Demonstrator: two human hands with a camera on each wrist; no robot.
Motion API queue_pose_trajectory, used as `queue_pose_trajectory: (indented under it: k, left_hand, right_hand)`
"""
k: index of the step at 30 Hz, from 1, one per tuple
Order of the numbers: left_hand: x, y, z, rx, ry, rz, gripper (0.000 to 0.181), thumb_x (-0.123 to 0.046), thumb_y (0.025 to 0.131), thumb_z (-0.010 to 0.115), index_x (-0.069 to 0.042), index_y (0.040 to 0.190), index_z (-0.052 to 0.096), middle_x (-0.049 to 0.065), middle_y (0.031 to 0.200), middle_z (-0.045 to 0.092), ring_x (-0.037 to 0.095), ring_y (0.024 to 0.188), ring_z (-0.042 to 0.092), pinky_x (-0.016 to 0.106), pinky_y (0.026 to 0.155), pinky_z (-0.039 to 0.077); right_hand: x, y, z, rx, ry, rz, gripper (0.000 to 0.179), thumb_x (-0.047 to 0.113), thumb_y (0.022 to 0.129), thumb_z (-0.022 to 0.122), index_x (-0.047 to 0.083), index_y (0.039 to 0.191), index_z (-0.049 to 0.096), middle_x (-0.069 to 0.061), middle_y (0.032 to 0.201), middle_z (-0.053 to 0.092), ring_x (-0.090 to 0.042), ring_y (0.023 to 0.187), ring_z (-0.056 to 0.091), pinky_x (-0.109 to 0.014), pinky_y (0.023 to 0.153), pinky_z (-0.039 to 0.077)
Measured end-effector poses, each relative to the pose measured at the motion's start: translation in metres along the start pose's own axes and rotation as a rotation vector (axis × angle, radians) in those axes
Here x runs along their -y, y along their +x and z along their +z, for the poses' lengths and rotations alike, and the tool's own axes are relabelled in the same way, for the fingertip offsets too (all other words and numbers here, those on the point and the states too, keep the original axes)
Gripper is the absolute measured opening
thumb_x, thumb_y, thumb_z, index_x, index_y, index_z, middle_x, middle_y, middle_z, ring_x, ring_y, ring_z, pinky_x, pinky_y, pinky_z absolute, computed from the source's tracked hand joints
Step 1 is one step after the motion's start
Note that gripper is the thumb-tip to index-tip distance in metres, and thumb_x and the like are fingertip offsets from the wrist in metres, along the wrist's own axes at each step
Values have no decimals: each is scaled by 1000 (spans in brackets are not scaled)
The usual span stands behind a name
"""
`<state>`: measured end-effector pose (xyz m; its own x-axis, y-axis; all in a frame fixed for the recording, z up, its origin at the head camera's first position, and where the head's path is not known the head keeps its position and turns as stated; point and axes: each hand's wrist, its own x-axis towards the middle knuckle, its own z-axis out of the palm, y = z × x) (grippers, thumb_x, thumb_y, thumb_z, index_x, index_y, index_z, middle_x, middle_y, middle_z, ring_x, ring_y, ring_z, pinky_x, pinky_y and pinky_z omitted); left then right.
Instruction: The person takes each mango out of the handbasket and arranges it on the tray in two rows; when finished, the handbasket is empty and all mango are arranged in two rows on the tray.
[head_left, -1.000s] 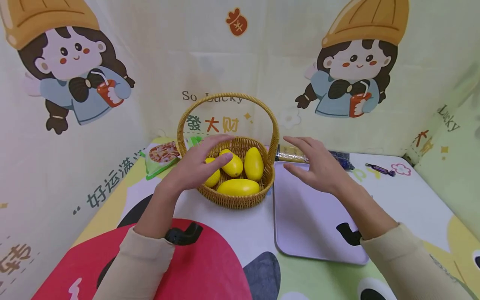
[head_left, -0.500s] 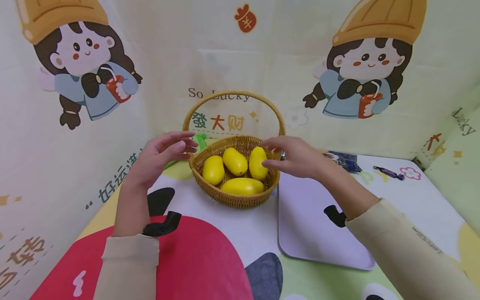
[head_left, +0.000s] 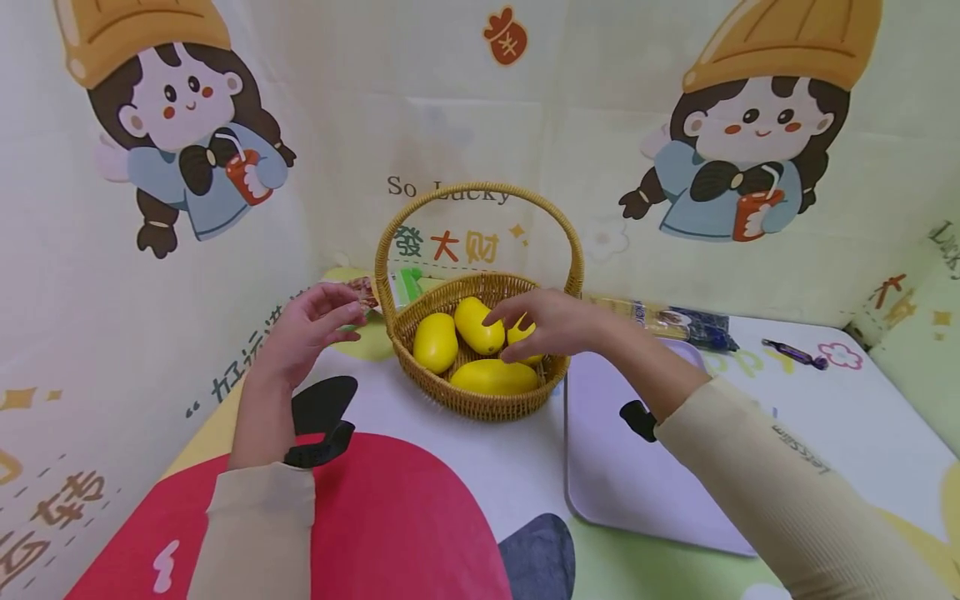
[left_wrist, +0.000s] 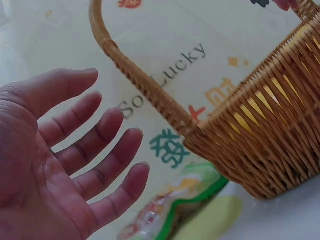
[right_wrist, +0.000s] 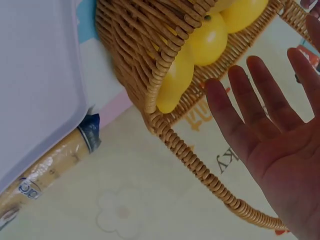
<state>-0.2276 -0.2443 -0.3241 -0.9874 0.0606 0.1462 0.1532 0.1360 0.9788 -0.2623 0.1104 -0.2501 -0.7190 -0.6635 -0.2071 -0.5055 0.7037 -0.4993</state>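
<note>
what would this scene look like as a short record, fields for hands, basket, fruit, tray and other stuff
left hand: open beside basket, apart from it
right hand: over basket, fingers extended, holding nothing
basket: wicker, upright, handle raised
fruit: four, yellow, in basket; one partly hidden by right hand
tray: lilac, right of basket
other: bag, partly behind basket; long packet behind tray; wrapped candy, far right

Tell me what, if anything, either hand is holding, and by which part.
Nothing: the left hand is empty beside the brown, arch-handled wicker basket; the right hand hovers over its yellow oval fruits, fingers clear of them.
</note>
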Motion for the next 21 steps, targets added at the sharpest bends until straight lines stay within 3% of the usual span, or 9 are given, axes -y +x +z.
queue_pose_trajectory:
  k: [9, 15, 21]
  left_hand:
    - [26, 7, 9, 56, 20, -74, 48, -27, 101, 68, -12, 145, 52, 11, 142, 52, 26, 128, 57, 30, 97, 60]
    - [37, 10, 15, 82, -80, -138, 47, -24, 102, 67, -14, 145, 51, 7, 141, 52, 17, 122, 60, 41, 103, 58]
    - [43, 13, 23, 68, -141, -188, 49, -21, 101, 68, -16, 146, 49, 10, 146, 46, 22, 127, 54, 48, 106, 54]
  right_hand:
    - [7, 15, 7, 113, -46, 51, 50, 26, 92, 77, 24, 140, 65, -12, 137, 64, -32, 128, 57, -46, 104, 53]
    - [9, 21, 14, 158, -47, 64, 51, 21, 91, 78, 25, 140, 66, -12, 139, 62, -30, 128, 55, -44, 105, 53]
    - [8, 26, 20, 189, -71, 81, 52, 19, 89, 78, 28, 139, 66, -8, 136, 63, -28, 126, 53, -44, 106, 51]
